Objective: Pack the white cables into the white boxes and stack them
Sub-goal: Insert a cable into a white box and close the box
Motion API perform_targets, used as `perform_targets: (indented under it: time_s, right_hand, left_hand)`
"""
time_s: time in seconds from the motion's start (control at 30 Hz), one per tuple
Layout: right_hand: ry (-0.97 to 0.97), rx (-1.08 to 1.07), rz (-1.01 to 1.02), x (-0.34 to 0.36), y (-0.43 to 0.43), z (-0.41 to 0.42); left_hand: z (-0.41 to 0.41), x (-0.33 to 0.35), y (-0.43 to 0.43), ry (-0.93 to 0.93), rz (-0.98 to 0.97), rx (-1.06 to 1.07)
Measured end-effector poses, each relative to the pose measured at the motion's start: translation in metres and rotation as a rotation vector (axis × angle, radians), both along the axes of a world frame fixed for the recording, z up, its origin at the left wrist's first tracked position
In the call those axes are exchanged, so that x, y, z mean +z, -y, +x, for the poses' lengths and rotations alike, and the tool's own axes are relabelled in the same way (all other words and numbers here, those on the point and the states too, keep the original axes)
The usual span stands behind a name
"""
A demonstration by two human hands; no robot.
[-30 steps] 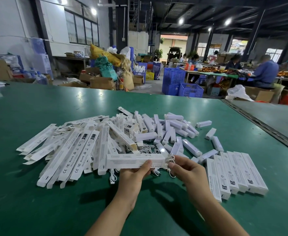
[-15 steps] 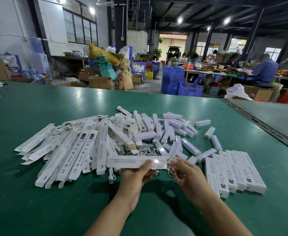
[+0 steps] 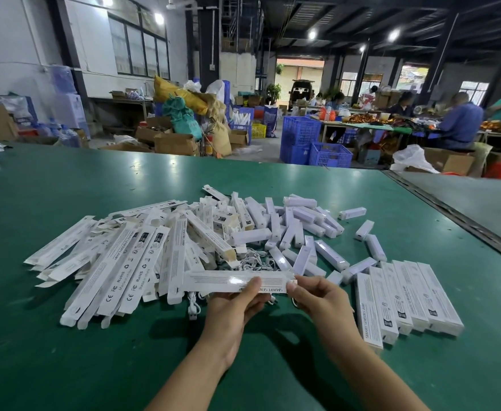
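Note:
I hold a long white box [image 3: 213, 280] level above the green table [image 3: 65, 366]. My left hand [image 3: 234, 310] grips its middle from below, thumb on top. My right hand [image 3: 317, 298] pinches the box's right end flap. Behind the box lies a tangle of white cables [image 3: 255, 259]; one cable plug [image 3: 192, 307] lies on the table under the box. A heap of flat empty white boxes [image 3: 118, 262] lies to the left. Several packed boxes [image 3: 406, 301] lie side by side on the right. Small white lamp bars [image 3: 302, 226] are scattered behind.
A metal seam [image 3: 451, 209] runs along the table's right side. Beyond the far edge stand blue crates [image 3: 314, 143], cardboard cartons [image 3: 175, 143] and sacks. People sit working at tables at the back right [image 3: 456, 123].
The cable loop that hung at the box's right end is no longer seen there, and my right fingers now pinch the end flap. The box stays about where it was.

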State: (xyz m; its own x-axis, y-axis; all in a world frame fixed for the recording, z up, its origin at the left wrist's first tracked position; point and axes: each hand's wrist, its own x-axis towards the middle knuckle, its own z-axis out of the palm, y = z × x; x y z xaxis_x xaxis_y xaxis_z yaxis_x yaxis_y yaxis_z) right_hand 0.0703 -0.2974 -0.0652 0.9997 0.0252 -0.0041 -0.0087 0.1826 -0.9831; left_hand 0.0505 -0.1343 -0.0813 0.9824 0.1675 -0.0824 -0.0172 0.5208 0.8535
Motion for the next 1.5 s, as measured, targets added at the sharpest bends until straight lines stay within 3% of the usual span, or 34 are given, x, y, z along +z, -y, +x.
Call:
perform_targets:
  time_s: [0.27, 0.47, 0.67, 0.8, 0.93, 1.07, 1.3, 1.5]
  right_hand:
    - [-0.199, 0.132, 0.271, 0.004, -0.004, 0.000]
    - [-0.214, 0.071, 0.289, 0.004, 0.001, 0.004]
    - [-0.137, 0.095, 0.151, 0.002, 0.003, 0.003]
    - [-0.021, 0.051, -0.108, -0.001, -0.002, 0.001]
    - [0.066, 0.146, -0.151, 0.000, -0.004, -0.001]
    - [0.304, 0.180, -0.475, 0.001, -0.003, -0.005]
    - [0.643, 0.157, -0.762, -0.003, -0.007, -0.011]
    - [0.605, 0.005, -0.672, -0.008, -0.009, -0.009]
  left_hand:
    - [0.000, 0.000, 0.000, 0.042, 0.085, 0.047]
    - [-0.001, -0.003, -0.001, 0.070, 0.146, 0.043]
    - [0.000, -0.004, -0.001, 0.053, 0.131, 0.020]
    - [0.000, -0.006, -0.002, 0.039, 0.116, 0.014]
    - [0.002, -0.006, -0.002, 0.027, 0.095, 0.045]
    - [0.005, -0.004, -0.002, 0.025, 0.106, 0.141]
    - [0.005, -0.006, -0.005, 0.181, 0.426, 0.299]
    - [-0.003, -0.005, -0.001, 0.265, 0.658, 0.046]
